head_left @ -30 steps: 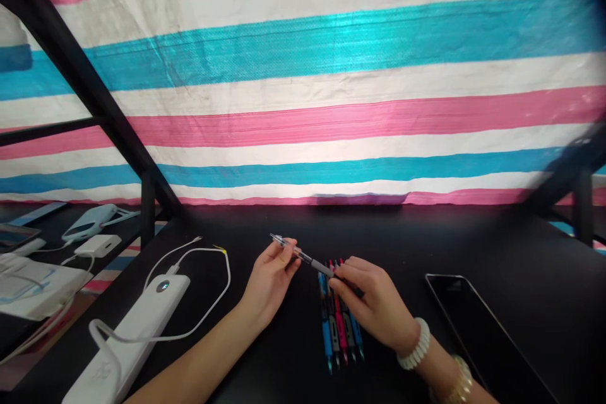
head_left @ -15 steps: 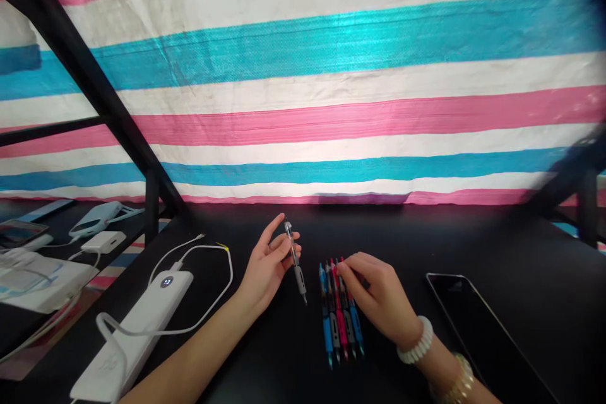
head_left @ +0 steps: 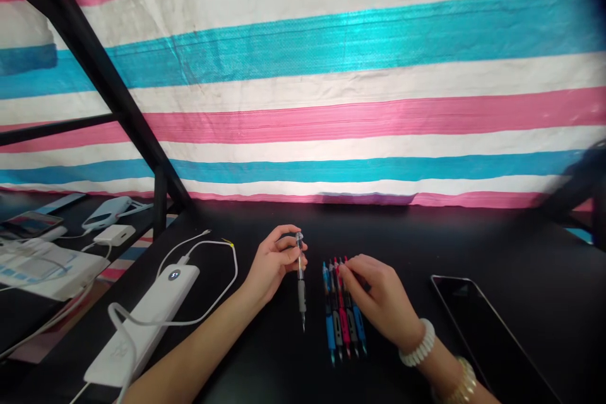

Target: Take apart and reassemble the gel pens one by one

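In the head view, I count six pens in total. One grey pen [head_left: 302, 293] is in the left hand [head_left: 273, 262], which grasps its far part between thumb and bent fingers. It is slim and straight, with a clear upper barrel and a grey grip, and its pointed tip is toward the near side. I cannot tell if the tip touches the bench [head_left: 265, 356].

The other five pens [head_left: 345, 325] lie side by side on the bench, to the right of the held one: two blue, two grey and one pink. The right hand [head_left: 376, 287] has curled fingers at their far ends; whether it pinches a pen, I cannot tell. Its wrist carries two bracelets, one of white beads [head_left: 417, 344] and one gold-coloured [head_left: 461, 382].

At the right lies one flat, glossy black phone [head_left: 483, 328]. At the left is one smooth white power bank [head_left: 146, 322], long with rounded corners, and a white cable [head_left: 235, 271] curves over it. Behind the bench hangs a creased sheet [head_left: 331, 95] with pink, blue and white stripes.
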Demonstrator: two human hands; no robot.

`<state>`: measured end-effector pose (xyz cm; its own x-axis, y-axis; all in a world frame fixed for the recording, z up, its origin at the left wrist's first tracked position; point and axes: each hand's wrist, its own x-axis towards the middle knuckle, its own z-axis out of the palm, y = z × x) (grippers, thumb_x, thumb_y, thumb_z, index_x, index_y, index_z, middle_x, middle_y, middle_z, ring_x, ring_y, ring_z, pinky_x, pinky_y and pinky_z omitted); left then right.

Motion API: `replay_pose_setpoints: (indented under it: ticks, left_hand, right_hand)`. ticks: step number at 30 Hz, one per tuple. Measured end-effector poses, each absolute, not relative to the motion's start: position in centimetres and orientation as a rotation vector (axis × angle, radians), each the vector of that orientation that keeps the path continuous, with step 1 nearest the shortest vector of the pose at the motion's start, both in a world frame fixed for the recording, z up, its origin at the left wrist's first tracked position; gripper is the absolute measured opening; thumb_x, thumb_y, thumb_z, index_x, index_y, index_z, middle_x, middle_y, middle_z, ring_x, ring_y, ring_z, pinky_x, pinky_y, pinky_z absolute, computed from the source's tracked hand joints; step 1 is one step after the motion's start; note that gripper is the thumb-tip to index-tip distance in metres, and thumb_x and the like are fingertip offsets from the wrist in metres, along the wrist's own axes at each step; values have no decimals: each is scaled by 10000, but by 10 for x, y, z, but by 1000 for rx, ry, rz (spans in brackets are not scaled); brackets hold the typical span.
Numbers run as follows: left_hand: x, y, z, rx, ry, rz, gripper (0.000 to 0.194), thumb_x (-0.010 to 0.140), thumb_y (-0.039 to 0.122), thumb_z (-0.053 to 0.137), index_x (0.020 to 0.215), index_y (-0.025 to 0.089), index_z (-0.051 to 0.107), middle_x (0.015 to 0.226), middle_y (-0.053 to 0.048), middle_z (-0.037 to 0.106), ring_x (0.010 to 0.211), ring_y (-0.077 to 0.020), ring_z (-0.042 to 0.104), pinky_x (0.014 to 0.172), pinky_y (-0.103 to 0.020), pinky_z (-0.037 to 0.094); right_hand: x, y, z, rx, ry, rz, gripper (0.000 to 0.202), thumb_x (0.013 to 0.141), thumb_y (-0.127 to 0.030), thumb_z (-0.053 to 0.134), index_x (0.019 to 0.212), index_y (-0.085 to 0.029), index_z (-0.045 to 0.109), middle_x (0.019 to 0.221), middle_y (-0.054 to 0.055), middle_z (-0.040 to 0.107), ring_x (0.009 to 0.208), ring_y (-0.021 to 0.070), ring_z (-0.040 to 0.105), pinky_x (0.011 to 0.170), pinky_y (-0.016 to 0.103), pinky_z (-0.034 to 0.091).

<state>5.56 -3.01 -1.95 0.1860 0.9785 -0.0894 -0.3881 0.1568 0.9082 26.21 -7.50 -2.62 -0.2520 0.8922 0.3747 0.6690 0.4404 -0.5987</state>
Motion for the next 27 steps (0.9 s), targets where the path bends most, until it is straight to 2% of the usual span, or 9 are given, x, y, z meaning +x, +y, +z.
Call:
replay_pose_setpoints:
  ticks: [9,19,25,27]
  left_hand:
    - [57,-30,-21,981,935,1180,385,692,193,755,1043,216,597,813,-24,658,599,-147,621,573,-274,493]
    - [56,-32,-21,980,878,1137,344,616,109,738,879,212,541,722,13,619,556,-160,614,554,-298,502]
    - [56,-30,-23,988,899,1150,425,655,134,729,1033,227,557,758,6,622,564,-151,616,559,-284,497]
    - [55,-29,-25,996,886,1130,414,659,125,723,1023,225,555,760,5,621,565,-150,614,560,-287,500]
  right_hand:
    - [262,-75,-28,-1316,-2048,401,362,975,-264,416,619,-197,409,617,1,465,604,144,448,575,273,311]
    - [262,-75,-29,-1300,-2062,341,367,970,-253,430,608,-202,409,600,-3,464,591,144,456,564,265,320]
    - [263,-74,-29,-1303,-2075,352,363,976,-265,420,618,-202,425,610,3,473,598,149,459,573,270,329]
    - [263,-74,-29,-1309,-2077,364,363,977,-268,420,621,-200,428,617,6,479,600,149,457,576,272,328]
